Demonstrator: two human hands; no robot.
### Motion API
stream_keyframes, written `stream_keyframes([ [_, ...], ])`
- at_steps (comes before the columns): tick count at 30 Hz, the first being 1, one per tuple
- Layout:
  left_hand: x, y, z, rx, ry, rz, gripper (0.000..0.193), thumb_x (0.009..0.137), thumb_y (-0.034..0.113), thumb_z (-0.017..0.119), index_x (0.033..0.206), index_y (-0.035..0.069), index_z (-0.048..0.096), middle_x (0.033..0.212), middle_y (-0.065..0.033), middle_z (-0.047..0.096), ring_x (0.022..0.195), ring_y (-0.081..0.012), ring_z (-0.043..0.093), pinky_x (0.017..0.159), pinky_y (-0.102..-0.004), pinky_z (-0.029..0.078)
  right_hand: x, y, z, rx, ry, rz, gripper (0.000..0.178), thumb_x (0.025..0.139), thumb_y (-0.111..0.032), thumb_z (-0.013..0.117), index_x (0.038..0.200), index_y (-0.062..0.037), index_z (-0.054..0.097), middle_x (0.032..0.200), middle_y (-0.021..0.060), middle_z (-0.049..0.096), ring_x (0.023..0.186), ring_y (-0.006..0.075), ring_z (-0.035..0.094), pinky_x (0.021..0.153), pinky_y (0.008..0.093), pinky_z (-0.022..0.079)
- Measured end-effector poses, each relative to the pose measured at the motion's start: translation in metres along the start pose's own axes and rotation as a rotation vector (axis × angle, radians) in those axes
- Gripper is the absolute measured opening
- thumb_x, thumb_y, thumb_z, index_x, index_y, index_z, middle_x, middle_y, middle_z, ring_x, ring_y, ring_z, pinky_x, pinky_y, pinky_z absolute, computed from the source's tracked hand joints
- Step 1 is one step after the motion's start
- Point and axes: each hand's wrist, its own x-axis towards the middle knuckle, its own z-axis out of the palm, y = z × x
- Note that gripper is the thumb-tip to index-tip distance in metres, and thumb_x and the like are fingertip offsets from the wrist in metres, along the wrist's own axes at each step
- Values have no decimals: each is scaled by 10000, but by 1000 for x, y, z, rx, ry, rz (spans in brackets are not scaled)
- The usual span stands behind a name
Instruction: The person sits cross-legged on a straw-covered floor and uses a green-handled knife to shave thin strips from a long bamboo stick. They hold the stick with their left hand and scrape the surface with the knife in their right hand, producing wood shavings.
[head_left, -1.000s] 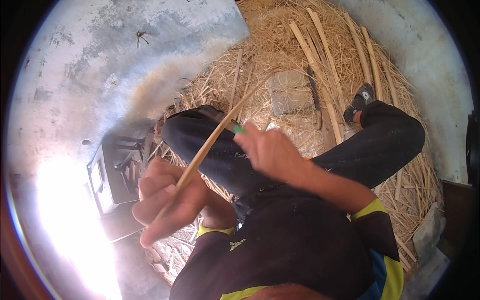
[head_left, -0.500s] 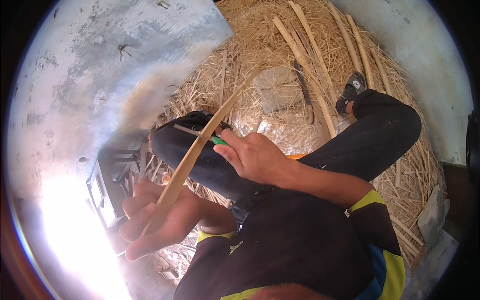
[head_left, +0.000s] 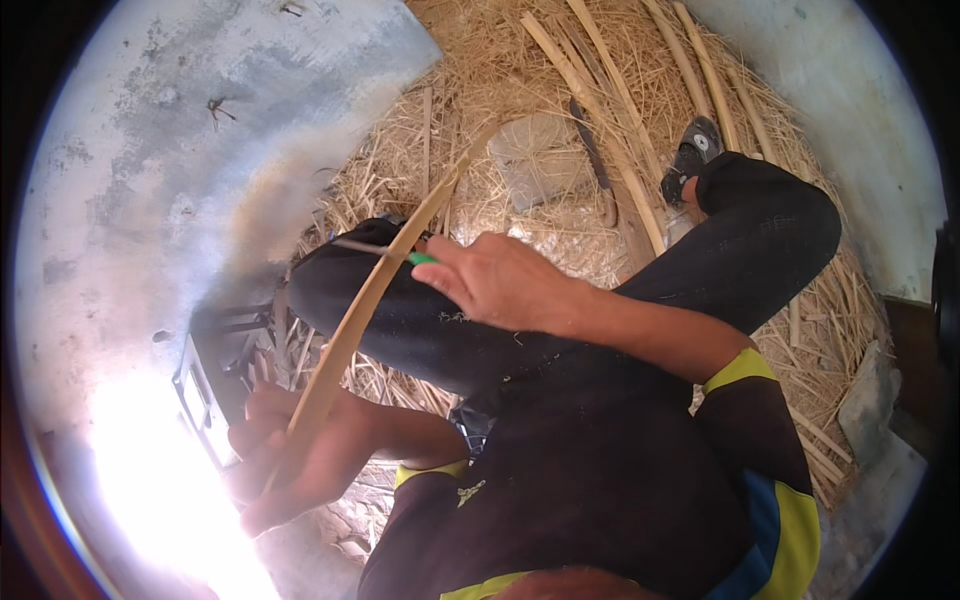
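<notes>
A long, pale wooden strip [head_left: 348, 338], slightly bowed, slants across my lap from the lower left up toward the straw floor. My left hand [head_left: 310, 450] grips its lower end, the wood lying across the palm between thumb and fingers. My right hand [head_left: 505, 283] is closed round the green handle of a knife [head_left: 423, 258]. The knife's thin blade crosses the strip around its middle and points left. Most of the handle is hidden inside my fist. A loose curl of shaving [head_left: 517, 340] lies on my dark trousers.
Straw and shavings [head_left: 470, 60] cover the floor. Long wooden strips [head_left: 590, 90] lie ahead, beside a dark curved tool [head_left: 592, 150] and a flat stone block [head_left: 540, 160]. Pale walls [head_left: 130, 180] stand left and right. A framed object [head_left: 205, 385] sits by bright light at left.
The view has shifted a little. The knife and my right hand remain near the strip's middle, and a curl of shaving now shows on my trousers. Both hands keep their hold.
</notes>
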Motion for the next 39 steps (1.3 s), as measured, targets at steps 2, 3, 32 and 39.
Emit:
stream_keyframes([
  [2, 1, 4, 3, -97, 31, -103, 533, 1004, 466, 194, 646, 112, 368, 519, 28, 251, 381, -75, 293, 399, -228, 330, 4, 17, 6, -34, 13, 27, 378, 993, -361, 360, 1052, -39, 549, 542, 206, 540, 545, 410, 578, 529, 496, 459],
  [3, 3, 7, 7, -3, 56, -81, 541, 1001, 481, 200, 636, 117, 364, 521, 31, 252, 379, -73, 290, 398, -228, 322, 7, 31, 11, -48, 24, 42, 371, 993, -360, 361, 1061, -47, 546, 540, 204, 539, 542, 408, 577, 528, 496, 457],
  [32, 4, -12, 11, 79, 98, 192, 410, 1009, 336, 261, 705, 90, 381, 552, 27, 230, 422, -77, 207, 377, -213, 188, 56, 140, 25, -467, 203, 105, 448, 997, -384, 342, 1057, 18, 530, 561, 161, 574, 550, 357, 613, 506, 458, 504],
  [39, 0, -7, -10, 94, -39, 141, 393, 1008, 346, 263, 721, 92, 350, 543, 21, 245, 399, -80, 233, 362, -215, 198, 47, 183, 30, -505, 98, 278, 419, 990, -355, 346, 1039, -4, 568, 755, 238, 639, 714, 384, 650, 590, 466, 529],
])
